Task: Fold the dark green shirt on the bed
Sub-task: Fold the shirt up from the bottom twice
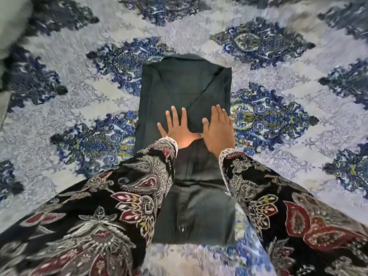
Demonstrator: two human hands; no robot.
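Note:
The dark green shirt [185,88] lies on the bed as a long narrow strip running away from me, its sides folded inward. Its near end with a button placket lies between my sleeves. My left hand [177,128] rests flat on the shirt's middle, fingers spread. Beside it my right hand [218,130] also presses flat on the cloth, near the right edge, fingers together. Neither hand grips the fabric. My patterned black sleeves hide parts of the shirt's lower half.
The bed is covered with a pale bedspread [288,90] with blue floral medallions on all sides of the shirt. A grey-green cloth or pillow [12,24] lies at the far left corner.

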